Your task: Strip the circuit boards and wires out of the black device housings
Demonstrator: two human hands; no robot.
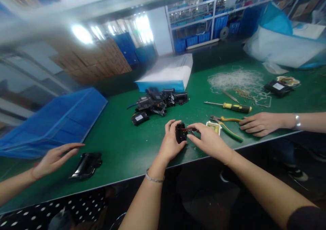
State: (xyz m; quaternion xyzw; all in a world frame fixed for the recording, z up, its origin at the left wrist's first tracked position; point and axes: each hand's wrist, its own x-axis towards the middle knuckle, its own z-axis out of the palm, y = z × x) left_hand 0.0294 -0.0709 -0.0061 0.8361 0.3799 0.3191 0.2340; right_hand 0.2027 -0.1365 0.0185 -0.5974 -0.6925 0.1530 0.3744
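Observation:
My left hand [170, 143] is closed around a small black plastic housing [181, 132], held low over the green bench near its front edge. Red and dark wires [189, 130] come out of the housing's right side. The fingers of my right hand [206, 139] pinch these wires. Just beyond my right hand lies a white-rimmed part with a yellowish inside [214, 128], partly hidden by the hand. Pliers with yellow and green handles [230, 129] lie to its right, and a yellow-and-black screwdriver [235, 107] rests behind them.
Several black housings [155, 102] are heaped ahead, before a white-and-blue box [165, 73]. A co-worker's hand [263, 124] rests by the pliers; another person's hand [57, 158] is left near a black housing [88, 164]. A blue bin [58, 121] and tangled clear strands [234, 80] flank the bench.

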